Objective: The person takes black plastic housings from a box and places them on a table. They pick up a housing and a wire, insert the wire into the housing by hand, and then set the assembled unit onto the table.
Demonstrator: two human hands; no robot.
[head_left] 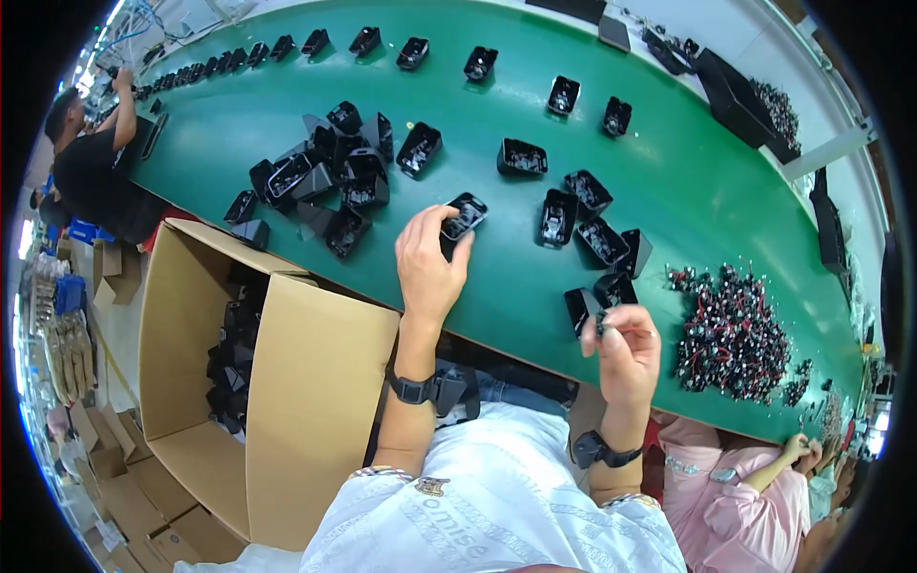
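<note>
My left hand (pixel 428 263) grips a small black plastic housing (pixel 465 217) by its sides, its open face turned up on the green table (pixel 535 296). To the right, my right hand (pixel 628 358) pinches a small dark part with a bit of red wire (pixel 603 326); its exact kind is hard to make out. Just beyond that hand is a cluster of black housings (pixel 557 218), some tilted against each other. A heap of small wired parts (pixel 734 334) with red and black leads lies right of my right hand.
A pile of black housings (pixel 330 164) lies to the left, with a spaced row of housings (pixel 413 53) along the far side. An open cardboard box (pixel 320 401) holding more housings stands at the near left. Co-workers (pixel 95 167) sit at the left and in pink (pixel 735 497) at the right.
</note>
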